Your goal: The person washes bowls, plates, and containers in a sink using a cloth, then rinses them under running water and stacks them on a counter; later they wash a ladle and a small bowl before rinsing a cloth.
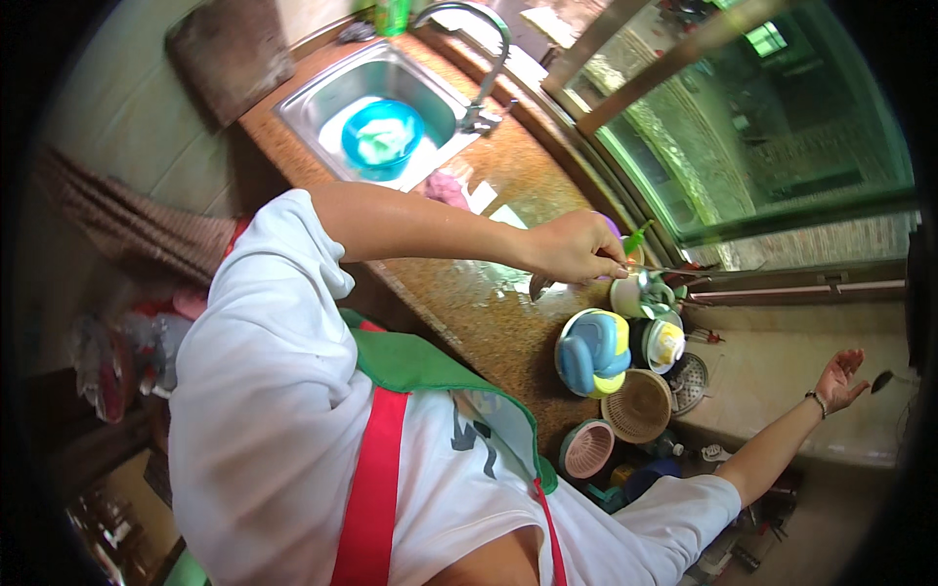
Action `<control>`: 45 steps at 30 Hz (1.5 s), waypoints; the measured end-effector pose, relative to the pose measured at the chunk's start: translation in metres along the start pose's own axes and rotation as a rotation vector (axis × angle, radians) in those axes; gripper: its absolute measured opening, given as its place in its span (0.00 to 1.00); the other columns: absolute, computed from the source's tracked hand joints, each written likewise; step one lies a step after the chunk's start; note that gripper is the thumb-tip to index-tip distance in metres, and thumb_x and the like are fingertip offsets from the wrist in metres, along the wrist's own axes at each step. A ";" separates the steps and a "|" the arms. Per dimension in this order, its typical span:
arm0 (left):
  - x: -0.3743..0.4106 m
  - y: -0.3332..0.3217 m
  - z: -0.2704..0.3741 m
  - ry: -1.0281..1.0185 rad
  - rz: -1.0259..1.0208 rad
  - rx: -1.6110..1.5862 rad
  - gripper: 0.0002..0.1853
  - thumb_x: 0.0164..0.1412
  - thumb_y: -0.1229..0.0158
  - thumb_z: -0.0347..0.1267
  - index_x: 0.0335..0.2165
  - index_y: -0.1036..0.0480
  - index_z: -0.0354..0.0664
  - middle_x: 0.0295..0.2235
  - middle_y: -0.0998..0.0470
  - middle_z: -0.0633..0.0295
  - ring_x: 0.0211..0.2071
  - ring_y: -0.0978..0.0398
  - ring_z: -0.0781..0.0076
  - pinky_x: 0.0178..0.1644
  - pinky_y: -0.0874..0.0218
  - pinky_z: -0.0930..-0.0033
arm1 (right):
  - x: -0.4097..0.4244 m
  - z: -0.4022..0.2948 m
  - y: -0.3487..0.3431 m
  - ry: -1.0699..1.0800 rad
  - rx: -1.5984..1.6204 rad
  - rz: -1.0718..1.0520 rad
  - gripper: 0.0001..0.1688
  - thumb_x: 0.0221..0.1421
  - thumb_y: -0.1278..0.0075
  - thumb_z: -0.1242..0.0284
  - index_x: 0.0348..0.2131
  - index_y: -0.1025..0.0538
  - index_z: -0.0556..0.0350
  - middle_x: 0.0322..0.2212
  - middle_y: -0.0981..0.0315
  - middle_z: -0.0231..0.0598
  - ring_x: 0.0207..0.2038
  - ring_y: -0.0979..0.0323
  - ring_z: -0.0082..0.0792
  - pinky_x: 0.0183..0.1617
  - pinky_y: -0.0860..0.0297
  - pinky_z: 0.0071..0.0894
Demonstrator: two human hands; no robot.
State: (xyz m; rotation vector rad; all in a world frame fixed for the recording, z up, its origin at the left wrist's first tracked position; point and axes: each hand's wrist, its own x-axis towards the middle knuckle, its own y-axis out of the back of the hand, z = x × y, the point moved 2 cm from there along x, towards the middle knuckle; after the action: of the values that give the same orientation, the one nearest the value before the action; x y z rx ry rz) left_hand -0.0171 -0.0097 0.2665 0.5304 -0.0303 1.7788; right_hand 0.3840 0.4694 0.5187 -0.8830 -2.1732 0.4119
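My left hand reaches across the granite counter, palm down, its fingers closed on a thin metal utensil. A darker end shows below the palm; the utensil's exact kind is unclear. Just under the fingertips stands a pale utensil cup with several things in it. My right hand is raised at the far right, fingers apart and holding nothing, a bracelet on its wrist. Close to its thumb is a small dark oval thing, perhaps the end of a hanging utensil.
A steel sink with a blue basin lies under a curved faucet. Beside it is a pink cloth. Blue containers, a woven basket and a pink strainer crowd the counter's end. A window borders the counter.
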 end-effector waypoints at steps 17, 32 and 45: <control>-0.371 0.147 -0.022 0.512 0.745 0.153 0.12 0.53 0.41 0.35 0.32 0.23 0.36 0.22 0.24 0.60 0.20 0.29 0.78 0.24 0.40 0.73 | -0.225 0.660 -0.388 0.098 -1.485 -1.051 0.34 0.51 0.47 0.57 0.51 0.33 0.59 0.52 0.39 0.48 0.56 0.44 0.39 0.60 0.50 0.37; -0.518 0.112 -0.015 0.646 1.238 -0.100 0.12 0.57 0.47 0.34 0.29 0.23 0.36 0.20 0.22 0.60 0.22 0.24 0.77 0.28 0.34 0.75 | -0.525 0.664 -0.655 -1.022 -0.143 -1.742 0.16 0.55 0.49 0.70 0.41 0.26 0.64 0.33 0.26 0.37 0.32 0.32 0.22 0.34 0.36 0.17; -0.668 0.051 0.042 0.647 1.588 0.264 0.12 0.54 0.43 0.38 0.31 0.22 0.42 0.24 0.22 0.60 0.25 0.25 0.68 0.30 0.37 0.70 | -0.682 0.617 -0.736 -1.026 -0.020 -1.955 0.12 0.57 0.53 0.73 0.28 0.26 0.68 0.26 0.29 0.39 0.25 0.28 0.26 0.31 0.27 0.25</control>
State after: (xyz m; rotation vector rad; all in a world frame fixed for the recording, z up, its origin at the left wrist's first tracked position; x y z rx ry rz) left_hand 0.0684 -0.6467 0.0720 -0.0350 0.3225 3.4691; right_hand -0.0814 -0.5433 0.1380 1.8916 -2.6440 -0.2781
